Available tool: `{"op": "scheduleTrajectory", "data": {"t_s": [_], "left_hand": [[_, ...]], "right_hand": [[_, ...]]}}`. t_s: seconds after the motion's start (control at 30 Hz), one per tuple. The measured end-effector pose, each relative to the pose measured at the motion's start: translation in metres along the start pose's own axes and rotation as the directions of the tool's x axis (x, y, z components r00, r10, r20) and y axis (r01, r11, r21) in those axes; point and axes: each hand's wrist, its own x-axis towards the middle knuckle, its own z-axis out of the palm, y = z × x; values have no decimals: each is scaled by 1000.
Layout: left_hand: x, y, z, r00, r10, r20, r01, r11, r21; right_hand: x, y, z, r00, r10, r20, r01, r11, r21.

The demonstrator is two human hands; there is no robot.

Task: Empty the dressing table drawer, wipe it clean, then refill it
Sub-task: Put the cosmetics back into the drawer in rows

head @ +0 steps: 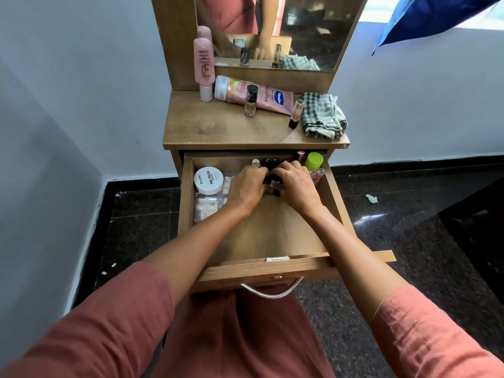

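The wooden drawer [275, 236] is pulled out toward me. My left hand [246, 186] and my right hand [296, 186] meet at its back middle, fingers curled around small black-capped bottles [272, 179]. More dark caps [270, 160] stand behind them. A white nail-polish-remover jar [208, 180] sits on a clear box [207, 208] at the drawer's left. A lime-green cap [314, 160] and pink tubes [317, 174] fill the back right corner. On the tabletop [218, 129] stand a nail polish bottle [251, 100], a lip gloss [296, 114] and a checked cloth [321, 115].
A pink upright tube [203, 66] and a lying Vaseline tube [256, 95] rest below the mirror [313, 31]. The drawer's metal handle [272, 291] hangs over my lap. Dark stone floor [409, 241] surrounds the table, with a white scrap [371, 198] at right.
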Motion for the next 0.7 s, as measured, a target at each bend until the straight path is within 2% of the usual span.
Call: {"op": "scheduleTrajectory", "data": {"t_s": [0.37, 0.7], "left_hand": [[3, -1, -2, 1000, -5, -13, 6, 999, 48], [3, -4, -2, 1000, -11, -11, 12, 999, 33]], "right_hand": [[2, -2, 0, 1000, 8, -1, -8, 998, -70], [1, -1, 0, 999, 35, 2, -35, 999, -27]]}}
